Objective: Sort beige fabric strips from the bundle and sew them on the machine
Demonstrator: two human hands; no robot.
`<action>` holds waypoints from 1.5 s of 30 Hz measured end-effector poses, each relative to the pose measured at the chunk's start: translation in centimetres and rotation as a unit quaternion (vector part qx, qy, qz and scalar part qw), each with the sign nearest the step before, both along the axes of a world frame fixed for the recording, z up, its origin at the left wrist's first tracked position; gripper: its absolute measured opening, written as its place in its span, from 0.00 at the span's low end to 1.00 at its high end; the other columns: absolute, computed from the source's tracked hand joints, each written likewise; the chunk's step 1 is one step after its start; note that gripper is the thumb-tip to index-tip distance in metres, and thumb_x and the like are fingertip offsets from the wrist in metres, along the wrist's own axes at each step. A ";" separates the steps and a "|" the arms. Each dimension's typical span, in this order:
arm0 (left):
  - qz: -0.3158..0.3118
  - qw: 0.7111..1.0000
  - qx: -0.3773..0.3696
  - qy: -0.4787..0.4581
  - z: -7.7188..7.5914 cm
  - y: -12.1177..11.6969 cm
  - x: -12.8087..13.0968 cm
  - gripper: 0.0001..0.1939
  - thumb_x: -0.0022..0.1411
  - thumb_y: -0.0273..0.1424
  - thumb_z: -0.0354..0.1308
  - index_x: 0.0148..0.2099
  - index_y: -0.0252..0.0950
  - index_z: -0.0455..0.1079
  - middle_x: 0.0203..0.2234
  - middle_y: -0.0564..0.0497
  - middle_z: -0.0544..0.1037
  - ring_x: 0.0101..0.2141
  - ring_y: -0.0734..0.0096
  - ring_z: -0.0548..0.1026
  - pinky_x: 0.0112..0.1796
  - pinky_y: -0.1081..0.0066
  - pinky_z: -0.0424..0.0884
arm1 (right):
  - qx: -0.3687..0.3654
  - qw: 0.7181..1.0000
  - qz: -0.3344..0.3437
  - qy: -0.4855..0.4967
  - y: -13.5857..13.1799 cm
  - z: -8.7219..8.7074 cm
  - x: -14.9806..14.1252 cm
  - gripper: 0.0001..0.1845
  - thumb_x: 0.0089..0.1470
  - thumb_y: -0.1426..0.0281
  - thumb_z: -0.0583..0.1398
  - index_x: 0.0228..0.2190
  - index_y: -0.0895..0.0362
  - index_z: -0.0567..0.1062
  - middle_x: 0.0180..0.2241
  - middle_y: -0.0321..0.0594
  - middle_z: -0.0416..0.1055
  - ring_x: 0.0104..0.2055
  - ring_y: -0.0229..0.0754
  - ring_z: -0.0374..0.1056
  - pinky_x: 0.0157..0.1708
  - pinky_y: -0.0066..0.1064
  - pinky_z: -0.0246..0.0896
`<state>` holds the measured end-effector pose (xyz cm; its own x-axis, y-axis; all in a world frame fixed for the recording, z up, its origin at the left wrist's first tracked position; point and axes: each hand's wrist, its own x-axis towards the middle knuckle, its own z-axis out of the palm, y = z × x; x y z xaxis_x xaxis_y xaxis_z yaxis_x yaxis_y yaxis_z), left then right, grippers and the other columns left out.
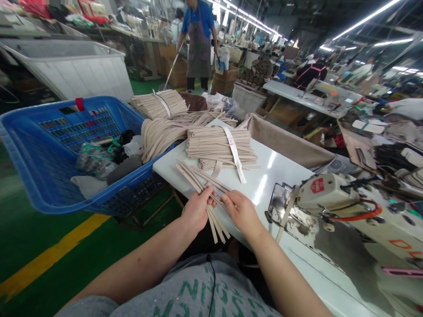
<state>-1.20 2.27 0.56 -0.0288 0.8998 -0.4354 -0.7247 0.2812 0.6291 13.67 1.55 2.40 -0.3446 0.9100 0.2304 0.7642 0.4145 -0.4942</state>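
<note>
- Far left, a large white plastic tub (66, 66) stands behind everything else, and the green floor (26, 237) with its yellow line (53, 251) runs below me.
- Next comes a blue plastic basket (42, 105), tilted toward me, with plastic bags (94, 160) and a grey cloth (124, 169) inside.
- Just past its rim lies a heap of looped beige strips (161, 136), and behind that sits a banded bundle of beige strips (158, 105).
- My left hand (198, 209) is closed around a small bunch of loose beige strips (214, 220), holding it firmly at the near edge of the table.
- My right hand (241, 213) is beside my left, also grasping that bunch, with its fingers (228, 200) curled over the strips. The strips fan out past both hands, some ends hanging over the edge.
- Far off in the middle, a co-worker (198, 44) in a blue shirt and grey apron stands holding a long pole (172, 68).
- Just beyond my hands, a larger bundle of beige strips (220, 147), tied with a white band (234, 152), rests on the white table (274, 185).
- Along the table's far side runs a bin lined with beige fabric (287, 141).
- At the right, a sewing machine (325, 193) sits near my right hand, with an orange hose (357, 213) curving along it.
</note>
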 end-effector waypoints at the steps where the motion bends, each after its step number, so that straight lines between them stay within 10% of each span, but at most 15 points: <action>1: 0.004 1.000 -0.012 0.006 0.0 0.0 0.0 0.14 0.50 0.33 0.72 0.30 0.31 0.70 0.21 0.54 0.70 0.19 0.82 0.60 0.21 0.77 0.62 | -0.001 1.000 -0.019 -0.002 0.4 0.1 0.2 0.13 0.67 0.68 0.54 0.35 0.55 0.77 0.33 0.41 0.72 0.38 0.43 0.69 0.42 0.31 0.62; 8: 0.004 0.999 -0.040 0.032 0.0 -0.4 -0.3 0.09 0.53 0.32 0.67 0.31 0.30 0.72 0.20 0.53 0.70 0.18 0.82 0.59 0.21 0.77 0.60 | -0.049 0.986 -0.106 -0.123 3.3 -1.5 1.8 0.08 0.57 0.74 0.63 0.41 0.58 0.78 0.39 0.45 0.74 0.42 0.46 0.69 0.48 0.34 0.61; 16: 0.003 0.998 -0.027 0.058 0.5 -0.6 -1.1 0.09 0.57 0.33 0.64 0.37 0.30 0.76 0.23 0.47 0.76 0.28 0.71 0.74 0.31 0.72 0.72 | -0.025 0.991 -0.131 -0.017 2.6 -1.0 1.2 0.05 0.60 0.72 0.59 0.34 0.55 0.76 0.35 0.41 0.69 0.37 0.43 0.68 0.41 0.33 0.62; 24: -0.008 1.000 -0.013 0.012 -0.2 -0.1 -0.7 0.15 0.49 0.32 0.73 0.35 0.32 0.73 0.24 0.54 0.73 0.22 0.80 0.68 0.21 0.79 0.61 | -0.055 0.996 0.036 0.054 0.8 1.0 -0.7 0.14 0.67 0.64 0.55 0.33 0.55 0.77 0.31 0.38 0.71 0.35 0.40 0.68 0.38 0.29 0.62; 35: 0.039 0.995 0.038 -0.079 0.8 -0.6 -1.2 0.16 0.50 0.29 0.73 0.34 0.35 0.68 0.23 0.55 0.71 0.28 0.74 0.72 0.34 0.70 0.73 | 0.048 0.954 0.021 -0.295 5.4 -1.8 -0.5 0.10 0.64 0.77 0.52 0.43 0.60 0.73 0.41 0.50 0.70 0.45 0.50 0.67 0.47 0.39 0.64; 45: 0.027 0.991 -0.042 -0.128 0.2 0.1 -0.8 0.14 0.53 0.29 0.72 0.32 0.34 0.67 0.21 0.57 0.66 0.19 0.83 0.61 0.23 0.76 0.69 | 0.027 0.942 -0.114 -0.316 11.0 -0.7 -0.6 0.18 0.66 0.77 0.48 0.56 0.59 0.64 0.47 0.53 0.69 0.46 0.49 0.71 0.40 0.36 0.66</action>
